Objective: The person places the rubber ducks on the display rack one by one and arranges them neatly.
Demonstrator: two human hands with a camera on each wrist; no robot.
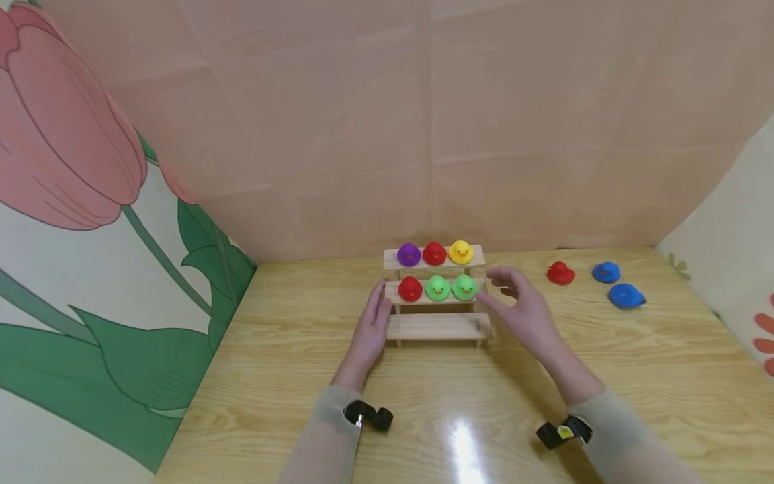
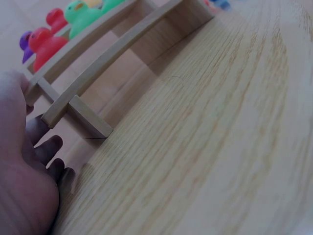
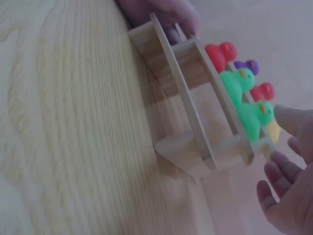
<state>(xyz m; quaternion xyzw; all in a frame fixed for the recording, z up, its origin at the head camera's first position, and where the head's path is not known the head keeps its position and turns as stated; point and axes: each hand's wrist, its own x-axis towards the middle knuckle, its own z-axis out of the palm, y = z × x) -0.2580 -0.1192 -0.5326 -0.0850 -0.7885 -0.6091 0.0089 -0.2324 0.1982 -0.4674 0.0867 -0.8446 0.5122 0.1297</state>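
A three-tier wooden rack (image 1: 438, 326) stands on the table. On its top tier sit a purple duck (image 1: 408, 255), a red duck (image 1: 434, 253) and a yellow duck (image 1: 461, 252). The middle tier bears another red duck (image 1: 410, 289) and two green ducks (image 1: 438, 288); the bottom tier is bare. My left hand (image 1: 370, 328) rests against the rack's left end, its fingers loosely bent in the left wrist view. At the right end my right hand (image 1: 525, 312) is spread, its thumb close to the right green duck (image 3: 252, 120); whether they touch I cannot tell. That hand holds nothing.
On the table (image 1: 290, 349) to the right lie a red duck (image 1: 560, 273) and two blue ducks (image 1: 626, 296). A pinkish-brown covering (image 1: 338, 134) rises behind the rack. A wall with a painted tulip (image 1: 66, 121) borders the left side.
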